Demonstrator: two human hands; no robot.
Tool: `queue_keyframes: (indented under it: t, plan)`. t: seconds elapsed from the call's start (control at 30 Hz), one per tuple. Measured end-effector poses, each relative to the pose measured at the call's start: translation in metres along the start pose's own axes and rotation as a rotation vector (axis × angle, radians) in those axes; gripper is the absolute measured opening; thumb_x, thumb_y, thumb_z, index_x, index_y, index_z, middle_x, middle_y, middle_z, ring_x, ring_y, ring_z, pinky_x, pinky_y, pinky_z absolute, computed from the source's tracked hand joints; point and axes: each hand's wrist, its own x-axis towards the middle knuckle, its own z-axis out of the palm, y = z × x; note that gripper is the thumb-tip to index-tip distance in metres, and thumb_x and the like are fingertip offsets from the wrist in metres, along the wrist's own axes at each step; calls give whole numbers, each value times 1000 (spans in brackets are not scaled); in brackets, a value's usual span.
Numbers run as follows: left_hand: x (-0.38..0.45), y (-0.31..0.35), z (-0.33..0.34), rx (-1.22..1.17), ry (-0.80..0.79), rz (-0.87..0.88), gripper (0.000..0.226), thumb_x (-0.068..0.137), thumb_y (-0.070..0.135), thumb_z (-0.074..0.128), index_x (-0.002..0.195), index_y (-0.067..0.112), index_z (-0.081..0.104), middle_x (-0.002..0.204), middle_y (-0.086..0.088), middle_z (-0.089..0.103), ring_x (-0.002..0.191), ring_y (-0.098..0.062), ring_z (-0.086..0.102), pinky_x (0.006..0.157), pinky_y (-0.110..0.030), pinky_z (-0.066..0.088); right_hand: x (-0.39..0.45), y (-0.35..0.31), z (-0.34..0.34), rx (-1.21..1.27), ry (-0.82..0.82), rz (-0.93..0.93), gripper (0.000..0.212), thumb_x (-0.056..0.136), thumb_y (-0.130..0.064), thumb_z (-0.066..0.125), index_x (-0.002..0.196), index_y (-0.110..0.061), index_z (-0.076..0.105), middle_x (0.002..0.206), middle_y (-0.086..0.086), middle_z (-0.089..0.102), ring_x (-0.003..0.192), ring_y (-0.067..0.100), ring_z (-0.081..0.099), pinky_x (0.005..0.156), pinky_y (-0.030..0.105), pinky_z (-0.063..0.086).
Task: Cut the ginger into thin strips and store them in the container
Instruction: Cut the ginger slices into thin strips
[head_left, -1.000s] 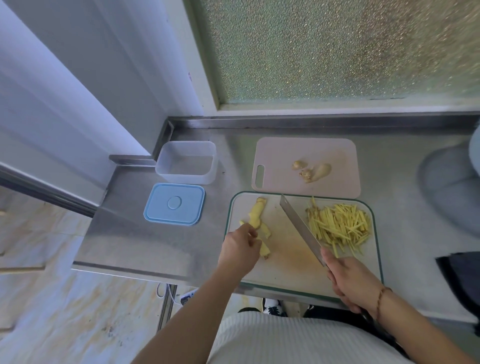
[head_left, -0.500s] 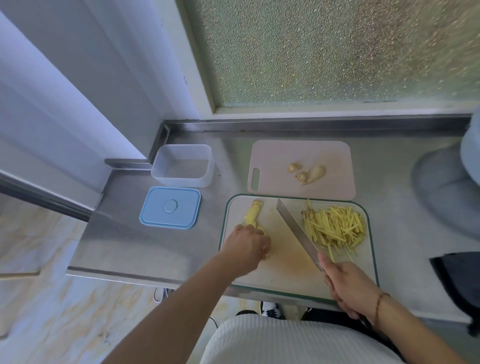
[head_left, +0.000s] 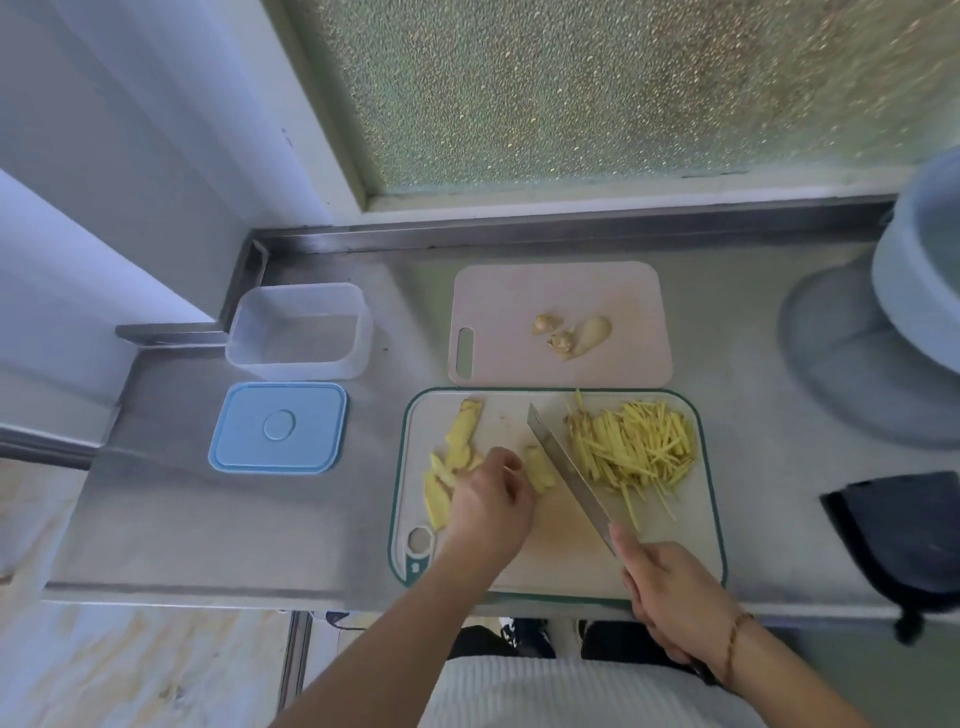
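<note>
A white cutting board (head_left: 571, 561) with a green rim lies at the counter's front. On its right side is a heap of thin ginger strips (head_left: 636, 449). Ginger slices (head_left: 457, 452) lie on its left side. My left hand (head_left: 491, 506) pinches a small stack of ginger slices (head_left: 539, 467) near the board's middle. My right hand (head_left: 675, 597) grips the handle of a knife (head_left: 563, 467), whose blade lies slanted just right of that stack. The clear plastic container (head_left: 298, 332) stands open at the back left, with its blue lid (head_left: 278, 427) in front of it.
A pink board (head_left: 519, 296) with ginger trimmings (head_left: 571, 332) lies behind the white one. A grey round vessel (head_left: 883, 332) stands at the right, a black object (head_left: 904, 535) at the front right. The counter's left edge drops to the floor.
My left hand has drawn a small stack of ginger slices rightward from the slices at the board's left to beside the blade. The knife has stayed in about the same place.
</note>
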Motion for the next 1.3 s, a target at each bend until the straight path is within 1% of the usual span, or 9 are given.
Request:
queue_keyframes:
  t: [0.13,0.2,0.3,0.5,0.6,0.83,1.03,1.17,1.3]
  plan:
    - [3,-6,-1,48,5,73,14,93,6,59,104,12,66,70,9,61,56,-5,54,52,-13,45,4,3,2,-71,23,-34,66,80,-73,25,64,-11,38,50,3,36,36,11,32,40,20,27]
    - [8,-9,2,69,30,171,18,90,4,63,105,10,69,84,1,66,66,-14,59,62,-27,53,3,2,1,-31,34,-21,64,83,-70,26,64,-10,39,45,-1,35,32,8,32,37,17,26]
    - [16,-13,5,96,23,249,25,82,3,75,106,9,72,103,-4,67,77,-23,65,69,-35,57,4,0,-2,-10,29,-10,61,88,-66,27,63,-11,38,40,-5,34,29,5,30,33,14,24]
    - [21,-27,1,169,27,488,37,68,-4,85,100,8,73,105,-7,70,87,-30,67,76,-38,59,10,-1,2,-49,47,-45,68,75,-78,24,65,-12,39,52,2,36,38,12,32,44,22,29]
    - [22,-30,0,173,65,496,41,65,-5,85,102,10,74,103,-5,72,91,-32,66,82,-39,56,10,0,4,-24,31,-50,68,75,-77,26,64,-11,39,50,2,34,36,12,31,40,22,28]
    - [22,-33,1,32,88,421,34,73,4,76,106,11,73,98,-1,70,87,-25,65,77,-42,60,6,-4,4,-21,-13,-52,67,77,-73,27,63,-9,37,50,3,31,36,13,28,37,21,25]
    - [24,-32,7,-3,98,478,27,74,1,79,100,6,72,105,-3,66,89,-17,63,77,-37,58,4,-4,4,-48,-21,-60,68,77,-74,25,64,-9,38,50,2,30,36,11,27,38,19,25]
    - [22,-40,5,131,133,768,8,87,9,70,93,6,74,102,-6,69,95,-26,64,84,-39,55,5,-4,6,-54,-7,-67,69,74,-76,25,64,-9,38,51,2,30,37,11,27,37,18,24]
    - [20,-53,7,300,52,910,19,96,20,62,100,8,76,113,-5,70,107,-29,64,88,-43,56,6,-3,10,-82,18,-84,69,73,-78,23,62,-11,38,49,0,32,38,9,30,42,20,30]
